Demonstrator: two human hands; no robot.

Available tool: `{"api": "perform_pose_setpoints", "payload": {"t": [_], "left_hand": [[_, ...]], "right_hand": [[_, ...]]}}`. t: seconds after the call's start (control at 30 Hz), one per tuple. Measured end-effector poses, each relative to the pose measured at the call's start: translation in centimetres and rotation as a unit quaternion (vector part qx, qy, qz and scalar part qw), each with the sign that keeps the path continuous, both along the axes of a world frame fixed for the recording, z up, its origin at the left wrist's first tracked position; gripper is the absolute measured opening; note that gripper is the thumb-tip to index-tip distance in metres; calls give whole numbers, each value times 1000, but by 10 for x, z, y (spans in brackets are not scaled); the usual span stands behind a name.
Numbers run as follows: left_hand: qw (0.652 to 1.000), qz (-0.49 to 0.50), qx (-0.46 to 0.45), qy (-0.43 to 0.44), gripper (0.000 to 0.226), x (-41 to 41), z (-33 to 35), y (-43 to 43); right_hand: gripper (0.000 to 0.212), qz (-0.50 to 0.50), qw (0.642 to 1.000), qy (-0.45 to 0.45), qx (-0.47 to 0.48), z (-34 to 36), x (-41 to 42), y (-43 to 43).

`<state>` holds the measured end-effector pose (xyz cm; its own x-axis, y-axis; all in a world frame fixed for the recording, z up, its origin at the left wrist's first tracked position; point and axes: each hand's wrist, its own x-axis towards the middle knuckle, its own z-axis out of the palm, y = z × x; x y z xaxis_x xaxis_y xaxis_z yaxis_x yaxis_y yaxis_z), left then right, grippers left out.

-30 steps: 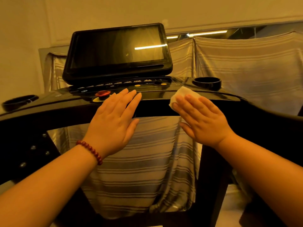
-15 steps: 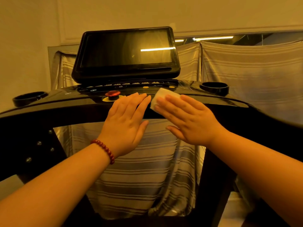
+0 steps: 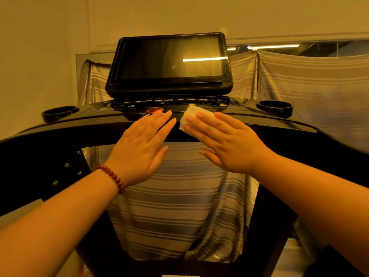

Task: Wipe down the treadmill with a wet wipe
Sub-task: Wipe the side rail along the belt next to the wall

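Your right hand (image 3: pixel 225 144) lies flat on the treadmill (image 3: pixel 79 124), its fingers (image 3: pixel 201 124) straight and close together, pressing the folded wet wipe (image 3: pixel 191 115) onto the console's front edge. The wipe sits under your fingertips, with its far edge and left corner showing past them. Your left hand (image 3: pixel 141 150) rests flat just beside it, fingers together, not touching the wipe, fingertips just short of the red button (image 3: pixel 153 110).
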<state>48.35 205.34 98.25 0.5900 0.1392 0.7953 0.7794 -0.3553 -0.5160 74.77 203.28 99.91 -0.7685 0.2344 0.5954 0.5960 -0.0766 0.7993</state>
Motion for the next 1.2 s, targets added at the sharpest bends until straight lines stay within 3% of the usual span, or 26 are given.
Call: {"api": "perform_pose_setpoints", "payload": {"t": [0.17,0.3,0.67,0.8,0.93,1.2], "left_hand": [[999,37,-1,-29,62,-22,4,5],[997,68,-3,-43,64,-37,7,10],[988,-20,13,-150,53,-45,-3,26],[992,0,2,-128,54,-54,-3,26],[996,20,-36,-74,58,-72,8,16],[988,61,-57,-130,58,-86,2,19]], "right_hand": [[63,-9,999,30,-7,-12,23,-12],[63,2,1000,-11,-18,3,-10,-4],[65,-25,994,-107,-9,7,-27,5],[63,-6,992,-125,-20,16,-61,14],[62,-12,991,-124,-43,13,-40,8],[64,7,990,-136,-48,18,-81,16]]}}
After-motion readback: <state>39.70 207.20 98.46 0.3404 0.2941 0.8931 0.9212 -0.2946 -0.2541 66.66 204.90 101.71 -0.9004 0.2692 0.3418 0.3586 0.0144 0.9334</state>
